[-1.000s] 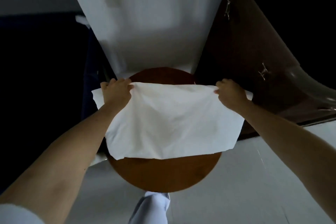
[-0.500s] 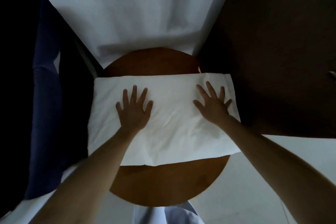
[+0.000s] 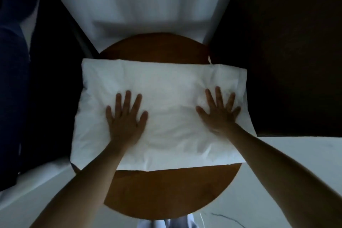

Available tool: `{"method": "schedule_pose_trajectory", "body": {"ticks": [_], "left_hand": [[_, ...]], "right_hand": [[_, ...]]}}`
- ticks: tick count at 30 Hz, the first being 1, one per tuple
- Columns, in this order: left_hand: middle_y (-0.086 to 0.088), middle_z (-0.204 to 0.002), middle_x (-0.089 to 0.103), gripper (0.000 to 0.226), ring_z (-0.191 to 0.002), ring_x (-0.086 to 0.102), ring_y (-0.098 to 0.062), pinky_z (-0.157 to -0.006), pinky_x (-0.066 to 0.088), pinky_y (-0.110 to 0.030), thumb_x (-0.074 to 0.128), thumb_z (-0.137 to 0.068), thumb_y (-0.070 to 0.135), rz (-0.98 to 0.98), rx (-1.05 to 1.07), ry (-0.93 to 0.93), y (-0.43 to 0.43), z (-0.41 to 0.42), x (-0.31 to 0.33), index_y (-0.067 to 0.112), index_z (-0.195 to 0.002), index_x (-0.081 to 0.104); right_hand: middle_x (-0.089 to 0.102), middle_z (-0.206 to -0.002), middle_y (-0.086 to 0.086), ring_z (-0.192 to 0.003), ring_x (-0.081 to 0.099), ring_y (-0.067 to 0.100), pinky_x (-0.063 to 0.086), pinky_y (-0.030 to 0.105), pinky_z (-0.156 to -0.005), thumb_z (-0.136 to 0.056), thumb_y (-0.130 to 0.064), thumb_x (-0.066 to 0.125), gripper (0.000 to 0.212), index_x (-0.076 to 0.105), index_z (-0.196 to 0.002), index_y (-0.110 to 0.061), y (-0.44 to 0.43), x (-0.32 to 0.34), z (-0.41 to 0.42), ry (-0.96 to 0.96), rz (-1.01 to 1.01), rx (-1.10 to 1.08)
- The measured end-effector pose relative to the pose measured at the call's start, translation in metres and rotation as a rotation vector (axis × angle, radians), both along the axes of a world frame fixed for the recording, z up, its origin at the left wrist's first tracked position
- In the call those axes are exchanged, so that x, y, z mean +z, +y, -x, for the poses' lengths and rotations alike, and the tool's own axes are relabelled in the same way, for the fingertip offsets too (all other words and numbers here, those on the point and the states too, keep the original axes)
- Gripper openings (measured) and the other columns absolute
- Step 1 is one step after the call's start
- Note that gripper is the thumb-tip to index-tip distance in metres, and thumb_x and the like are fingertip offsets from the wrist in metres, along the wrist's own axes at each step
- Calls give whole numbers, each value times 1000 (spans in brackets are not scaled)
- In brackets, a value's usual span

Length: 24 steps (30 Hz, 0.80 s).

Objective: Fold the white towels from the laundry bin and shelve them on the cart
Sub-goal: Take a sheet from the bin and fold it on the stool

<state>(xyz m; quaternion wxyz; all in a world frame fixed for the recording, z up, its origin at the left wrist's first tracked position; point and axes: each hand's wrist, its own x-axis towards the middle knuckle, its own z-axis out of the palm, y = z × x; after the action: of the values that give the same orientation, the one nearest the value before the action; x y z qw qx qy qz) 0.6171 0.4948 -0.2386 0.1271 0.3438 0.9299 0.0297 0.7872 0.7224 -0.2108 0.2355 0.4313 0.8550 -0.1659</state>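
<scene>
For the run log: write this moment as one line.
step: pressing towel flat | left hand: spread, palm down on white towel | right hand: same | white towel: lying on round wooden table | shelved: not yet

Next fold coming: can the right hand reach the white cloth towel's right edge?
Probably yes: the right hand lies flat on the white cloth towel, close to that uncovered edge.

- Dim bedroom or hotel room, by the look of it.
- A white towel [image 3: 166, 83] lies on a small round wooden desk [image 3: 166, 192].
- What seems a white-sheeted bed [image 3: 148, 5] beyond; dark wood furniture [image 3: 288, 61] at right; pale veined floor [image 3: 277, 181].
</scene>
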Motion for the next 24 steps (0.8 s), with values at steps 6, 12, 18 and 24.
{"method": "schedule_pose_trajectory", "body": {"ticks": [6,12,18,24], "left_hand": [[10,-158,-8,83,-145,-11,-14,-115,-2,-43,-4,-73,71,23,10,-203,24,-46,56,38,-149,-2],[9,-152,-26,60,-139,-25,-13,-113,-9,-38,-1,-88,62,-84,-94,-290,80,-128,70,40,-141,-18],[7,-154,-26,61,-141,-26,-18,-113,-13,-45,13,-95,58,98,-140,-357,89,-170,49,38,-146,-14],[8,-154,-25,62,-141,-26,-17,-113,-13,-43,15,-95,59,103,-159,-413,94,-175,49,38,-147,-12]], "right_hand": [[-12,-157,-12,-144,-10,32,5,53,-116,-94,-45,42,70,-1,-149,-37,-1,37,-37,48,43,5],[4,-158,-5,-142,15,31,27,51,-111,-92,-47,47,75,4,-150,-28,-17,49,-88,237,115,-273],[30,-149,10,-133,37,30,38,43,-106,-82,-56,59,90,13,-148,-16,-23,34,-125,397,345,-637],[40,-140,10,-122,46,33,46,42,-97,-69,-58,71,97,20,-144,-24,-23,29,-127,428,487,-939]]}}
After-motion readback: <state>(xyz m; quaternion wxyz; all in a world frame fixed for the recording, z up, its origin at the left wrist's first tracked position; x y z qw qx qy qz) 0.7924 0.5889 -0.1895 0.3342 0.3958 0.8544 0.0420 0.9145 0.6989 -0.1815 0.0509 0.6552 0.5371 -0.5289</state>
